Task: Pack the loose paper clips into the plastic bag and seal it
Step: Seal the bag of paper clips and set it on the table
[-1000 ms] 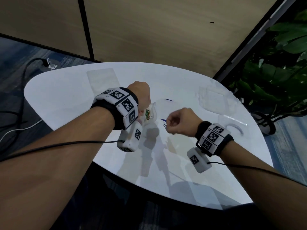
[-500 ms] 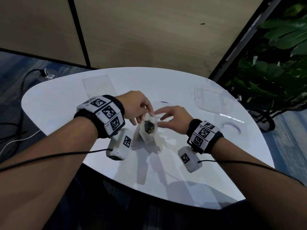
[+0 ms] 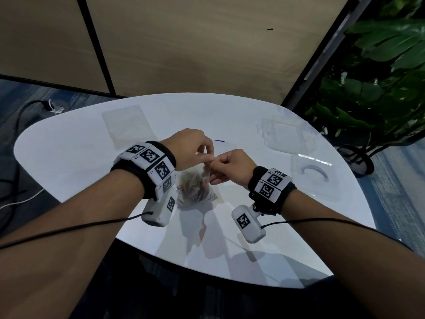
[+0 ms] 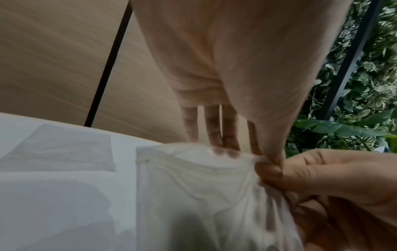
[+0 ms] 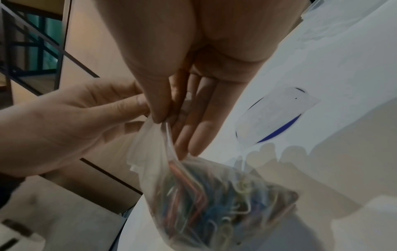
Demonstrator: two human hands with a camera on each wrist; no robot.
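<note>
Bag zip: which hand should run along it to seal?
Probably the right hand. Both hands pinch the plastic bag top at one corner; the left hand has fingers spread behind the mouth, so it can steady. Paper clips are inside.

The clear plastic bag held red, blue and green paper clips above the white tabletop, whose far-edge disc was blue-rimmed.

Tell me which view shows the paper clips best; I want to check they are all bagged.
The right wrist view: the coloured paper clips fill the plastic bag close up. The head view shows them small and dim. The left wrist view shows only the bag's top edge, no clips.
</note>
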